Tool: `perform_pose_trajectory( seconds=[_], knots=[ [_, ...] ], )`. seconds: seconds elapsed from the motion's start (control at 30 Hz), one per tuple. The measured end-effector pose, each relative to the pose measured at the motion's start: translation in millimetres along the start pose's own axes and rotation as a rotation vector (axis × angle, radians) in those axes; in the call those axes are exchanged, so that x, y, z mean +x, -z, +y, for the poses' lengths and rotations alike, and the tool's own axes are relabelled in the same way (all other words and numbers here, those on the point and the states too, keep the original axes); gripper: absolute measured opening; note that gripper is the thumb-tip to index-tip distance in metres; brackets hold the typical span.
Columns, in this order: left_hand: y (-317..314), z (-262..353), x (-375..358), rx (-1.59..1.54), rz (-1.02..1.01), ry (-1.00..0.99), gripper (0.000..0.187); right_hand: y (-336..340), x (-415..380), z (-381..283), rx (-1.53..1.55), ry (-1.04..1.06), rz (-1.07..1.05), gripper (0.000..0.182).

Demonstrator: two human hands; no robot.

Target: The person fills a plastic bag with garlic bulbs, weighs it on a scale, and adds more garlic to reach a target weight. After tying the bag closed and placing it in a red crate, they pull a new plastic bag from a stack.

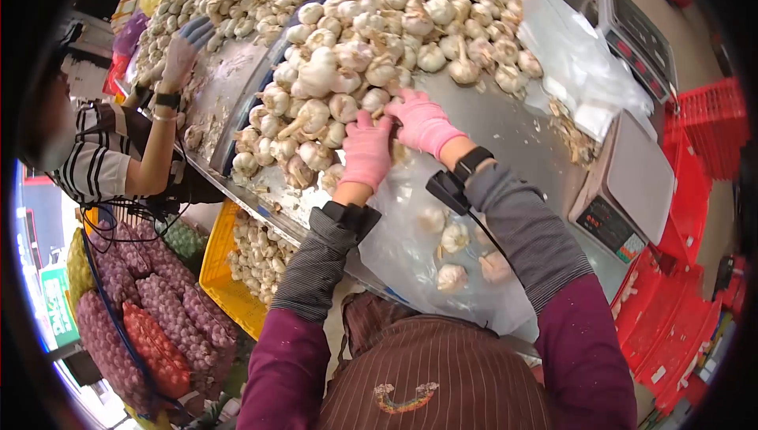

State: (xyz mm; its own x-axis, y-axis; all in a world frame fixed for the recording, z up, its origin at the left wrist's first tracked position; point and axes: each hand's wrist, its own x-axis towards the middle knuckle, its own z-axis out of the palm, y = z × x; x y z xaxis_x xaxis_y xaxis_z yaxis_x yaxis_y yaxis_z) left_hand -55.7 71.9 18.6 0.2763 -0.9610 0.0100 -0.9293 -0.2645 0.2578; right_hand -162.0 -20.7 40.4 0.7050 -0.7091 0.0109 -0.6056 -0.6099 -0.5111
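Observation:
My left hand (367, 151), in a pink glove, rests at the near edge of a large heap of garlic bulbs (339, 55), its fingers stretched towards the pile. Close to its right, my right hand (424, 123), also gloved in pink, reaches over the heap with its fingers apart. Both sets of fingertips are beside a garlic bulb (375, 101); I cannot make out a firm grip on it. Under my forearms lies a clear plastic bag (403, 248) with several garlic bulbs (455, 237) in it.
Digital scales (632, 169) stand to the right, with plastic bags (564, 47) behind them. Red crates (663, 319) are beyond the table. A yellow crate (217, 264) of garlic and net sacks (158, 304) are at left. A co-worker's gloved hand (185, 55) is across the divider.

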Motion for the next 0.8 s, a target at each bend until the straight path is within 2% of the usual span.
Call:
perform_pose_trajectory(
  seconds=[0.03, 0.07, 0.13, 0.17, 0.2, 0.27, 0.3, 0.37, 0.43, 0.47, 0.53, 0.57, 0.6, 0.63, 0.67, 0.7, 0.73, 0.77, 0.8],
  knots=[
    [-3.5, -9.5, 2.3, -0.054, 0.031, -0.028, 0.041, -8.6, 15.4, 0.3, -0.110, -0.072, -0.171, 0.033],
    [-7.8, -18.6, 1.9, -0.108, 0.055, -0.057, 0.042, -12.0, 21.1, 0.8, -0.111, -0.057, -0.182, 0.033],
    [-9.5, -43.6, -5.4, -0.657, 0.141, -0.147, 0.045, -6.1, 23.2, 5.3, 0.046, -0.052, -0.090, 0.031],
    [20.1, -30.9, -13.0, -1.334, -0.133, 0.331, 0.046, 5.1, 21.8, 1.4, 0.811, -0.324, -0.278, 0.026],
    [27.4, -35.1, -13.3, -1.337, -0.133, 0.348, 0.046, 12.6, 17.6, -3.3, 0.812, -0.328, -0.295, 0.026],
    [34.4, -41.5, -24.5, -2.643, -0.521, 0.377, 0.042, 22.8, -1.8, -14.1, 2.000, -0.631, -0.435, 0.026],
    [48.5, -30.5, -25.4, -2.676, -0.497, 0.623, 0.036, 27.7, -11.0, -25.3, 2.000, -0.644, -0.435, 0.026],
    [46.6, -24.7, -30.1, -2.624, -0.498, 0.562, 0.032, 36.1, -26.8, -46.4, 2.098, -0.628, -0.262, 0.026],
    [49.3, -11.5, -36.7, -2.573, -0.519, 0.470, 0.026, 43.9, -43.0, -43.2, 2.106, -0.601, -0.239, 0.026],
    [45.6, -1.3, -43.8, -2.580, -0.552, 0.487, 0.026, 49.0, -56.7, -40.5, 2.116, -0.571, -0.221, 0.026],
    [36.9, 23.2, -64.6, -1.490, -0.027, 0.057, 0.021, 72.9, -95.1, -41.0, 2.099, -0.618, -0.155, 0.025],
    [63.2, 49.5, -77.4, -1.829, -0.232, 0.335, 0.016, 85.4, -118.8, -38.8, 2.023, -0.570, -0.164, 0.024],
    [87.1, 66.8, -86.8, -2.227, -0.578, 0.465, 0.013, 95.4, -143.2, -35.6, 1.944, -0.520, -0.179, 0.024],
    [80.0, 76.6, -99.6, -2.168, -0.669, 0.451, 0.011, 100.0, -169.3, -30.2, 1.754, -0.480, -0.144, 0.027],
    [66.1, 84.4, -111.8, -2.106, -0.752, 0.433, 0.010, 96.0, -192.6, -23.9, 1.753, -0.484, -0.116, 0.027],
    [48.7, 87.9, -122.4, -1.926, -0.825, 0.389, 0.009, 84.4, -214.4, -15.8, 1.354, -0.411, -0.013, 0.027],
    [26.0, 92.0, -132.8, -1.915, -0.839, 0.375, 0.009, 72.0, -233.0, -8.6, 0.956, -0.336, 0.080, 0.028],
    [2.9, 96.7, -141.0, -1.375, -0.604, -0.015, 0.012, 58.1, -246.9, -1.7, 0.959, -0.332, 0.100, 0.028],
    [-1.6, 103.0, -143.7, -0.810, -0.348, -0.350, 0.015, 45.4, -256.0, 3.3, 0.549, -0.170, 0.142, 0.027]
  ],
)
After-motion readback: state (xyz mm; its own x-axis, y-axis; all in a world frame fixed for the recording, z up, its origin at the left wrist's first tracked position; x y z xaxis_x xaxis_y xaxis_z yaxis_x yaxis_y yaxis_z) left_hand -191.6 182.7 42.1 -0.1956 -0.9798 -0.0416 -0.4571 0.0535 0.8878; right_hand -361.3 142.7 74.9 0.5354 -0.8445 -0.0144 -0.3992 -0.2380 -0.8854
